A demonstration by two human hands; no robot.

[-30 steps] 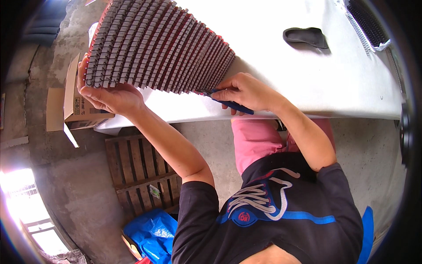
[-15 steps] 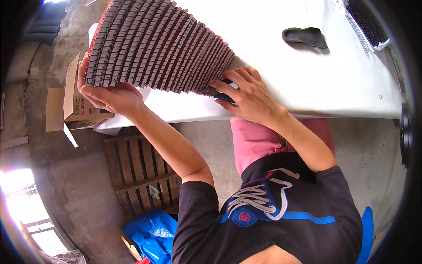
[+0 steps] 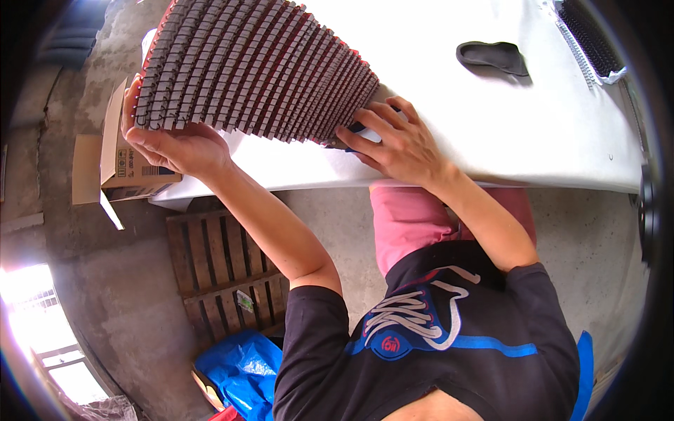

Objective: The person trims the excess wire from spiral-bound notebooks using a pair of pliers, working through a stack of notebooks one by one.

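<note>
A large panel of closely set rows of small grey squares, with red between the rows, is held tilted over the table's near left part. Thin dark wire-like loops show along its left rows. My left hand grips the panel's lower left corner, palm beneath and fingers wrapped up the side. At the lower right corner, my right hand is closed around a small hand tool with dark blue grips, which looks like pliers. Its tip meets the panel's edge, and my fingers cover most of it.
A white-covered table spans the front. On it lie a dark shoe-sole-shaped piece and, far right, a black spiky bundle. An open cardboard box stands left. Below are a wooden pallet and blue plastic.
The panel's lower edge and my left hand have risen slightly. My right hand has shifted a little up with the tool, its fingers now covering more of it.
</note>
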